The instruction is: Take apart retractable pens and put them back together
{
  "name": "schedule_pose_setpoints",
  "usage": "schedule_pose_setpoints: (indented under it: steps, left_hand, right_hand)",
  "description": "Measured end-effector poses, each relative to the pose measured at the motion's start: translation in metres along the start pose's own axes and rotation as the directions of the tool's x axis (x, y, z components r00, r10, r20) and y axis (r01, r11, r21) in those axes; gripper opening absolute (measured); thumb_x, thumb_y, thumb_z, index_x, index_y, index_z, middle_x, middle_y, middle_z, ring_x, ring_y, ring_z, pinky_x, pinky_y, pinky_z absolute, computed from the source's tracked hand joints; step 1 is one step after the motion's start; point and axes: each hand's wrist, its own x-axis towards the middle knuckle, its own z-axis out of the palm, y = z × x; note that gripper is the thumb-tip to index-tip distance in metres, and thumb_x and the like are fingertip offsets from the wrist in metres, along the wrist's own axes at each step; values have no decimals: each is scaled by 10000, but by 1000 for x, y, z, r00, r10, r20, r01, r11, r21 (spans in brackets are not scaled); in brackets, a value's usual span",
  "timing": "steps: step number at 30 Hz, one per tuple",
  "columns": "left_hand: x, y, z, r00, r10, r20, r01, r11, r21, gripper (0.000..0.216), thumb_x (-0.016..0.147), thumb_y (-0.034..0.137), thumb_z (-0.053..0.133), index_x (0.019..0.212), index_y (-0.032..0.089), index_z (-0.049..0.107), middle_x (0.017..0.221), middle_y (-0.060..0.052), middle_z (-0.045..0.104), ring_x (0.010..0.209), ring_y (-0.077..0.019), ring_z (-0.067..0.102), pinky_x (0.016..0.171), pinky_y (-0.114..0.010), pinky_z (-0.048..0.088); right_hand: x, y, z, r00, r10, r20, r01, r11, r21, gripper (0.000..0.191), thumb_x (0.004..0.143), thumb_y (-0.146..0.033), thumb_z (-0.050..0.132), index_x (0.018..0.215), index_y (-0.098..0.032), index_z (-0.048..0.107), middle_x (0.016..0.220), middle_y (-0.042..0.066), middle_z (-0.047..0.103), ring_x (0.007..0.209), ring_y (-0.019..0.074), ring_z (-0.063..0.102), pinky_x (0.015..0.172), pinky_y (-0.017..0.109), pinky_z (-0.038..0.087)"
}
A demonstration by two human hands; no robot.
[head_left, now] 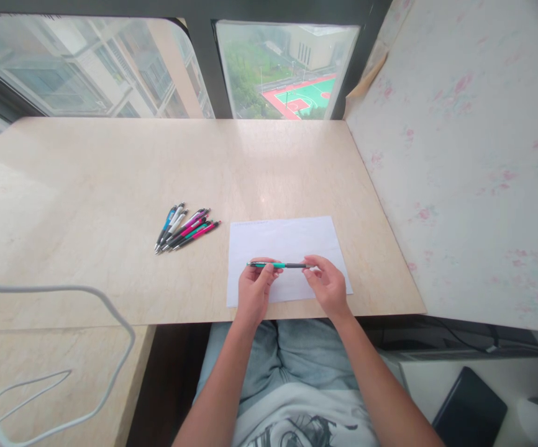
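Note:
A teal and black pen [279,265] is held level over a white sheet of paper [287,242] near the table's front edge. My left hand [255,290] pinches the pen's teal end. My right hand [327,285] pinches its dark end. Both hands hover just above the paper. A bundle of several coloured pens [185,227] lies on the beige table [110,174] to the left of the paper, apart from both hands.
A white cable [87,292] loops over the table's front left and a lower surface. A pale flowered wall [465,155] borders the table's right edge. Windows [282,68] run along the back. A dark flat object [471,410] lies at the lower right.

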Motion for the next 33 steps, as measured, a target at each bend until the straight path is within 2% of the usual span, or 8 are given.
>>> schedule_pose_setpoints:
  steps: [2, 6, 11, 14, 16, 20, 28, 33]
  left_hand:
    - [0, -1, -1, 999, -2, 32, 1, 1000, 29, 187, 785, 296, 791, 885, 160, 710, 858, -56, 742, 762, -125, 676, 724, -231, 513]
    - [-2, 0, 0, 999, 3, 53, -7, 997, 82, 189, 786, 299, 790, 883, 159, 710, 857, -61, 742, 748, -130, 674, 726, -244, 514]
    - [-2, 1, 1, 1000, -1, 4, 1, 999, 35, 209, 767, 311, 806, 874, 158, 711, 835, -52, 736, 734, -119, 670, 717, -235, 518]
    - [-1, 1, 1, 1000, -18, -2, 18, 1000, 22, 221, 756, 308, 815, 876, 157, 708, 841, -57, 741, 729, -122, 676, 709, -236, 526]
    - [-1, 1, 0, 1000, -27, 3, 27, 999, 22, 222, 758, 310, 813, 877, 156, 705, 844, -60, 744, 725, -127, 682, 699, -237, 532]
    - [-2, -1, -1, 1000, -18, 16, 17, 999, 35, 217, 777, 320, 797, 885, 158, 703, 864, -67, 751, 739, -137, 698, 687, -237, 542]
    - [-2, 1, 1, 1000, -3, -17, 3, 1000, 13, 236, 763, 330, 809, 884, 156, 704, 861, -63, 751, 723, -125, 692, 705, -242, 549]
    - [-2, 2, 3, 1000, -3, -23, 3, 1000, 8, 241, 756, 327, 815, 879, 154, 700, 866, -64, 753, 724, -121, 692, 715, -242, 549]
  right_hand:
    - [0, -1, 1, 998, 60, 14, -61, 998, 33, 257, 905, -397, 631, 1081, -214, 674, 889, 64, 740, 777, 189, 700, 594, 286, 559]
    - [0, -2, 0, 993, 116, 21, -116, 993, -4, 233, 928, -408, 600, 882, -204, 702, 657, 13, 683, 569, 143, 631, 549, 275, 547]
    - [1, -2, 0, 1000, 12, 14, -11, 999, -32, 161, 881, -360, 662, 958, -229, 717, 982, 73, 726, 880, 201, 686, 607, 282, 585]
    - [2, -1, 1, 999, 14, 41, -15, 999, 47, 276, 852, -348, 700, 1108, -246, 683, 1080, 79, 713, 951, 211, 685, 634, 295, 606]
    - [2, -2, 2, 998, 47, 45, -51, 996, 79, 251, 873, -360, 678, 1091, -235, 686, 961, 62, 729, 834, 191, 698, 608, 294, 604]
    - [1, -4, 1, 995, 98, 26, -99, 994, 54, 187, 914, -375, 627, 888, -214, 718, 693, 12, 684, 575, 141, 635, 539, 282, 573]
    - [1, -7, -1, 997, -79, 0, 79, 996, 39, 68, 898, -271, 645, 889, -237, 703, 987, 74, 716, 934, 203, 670, 642, 290, 546]
    - [2, -9, -3, 994, -107, 0, 107, 994, 23, 80, 896, -256, 638, 855, -231, 702, 980, 79, 714, 935, 209, 666, 682, 314, 536]
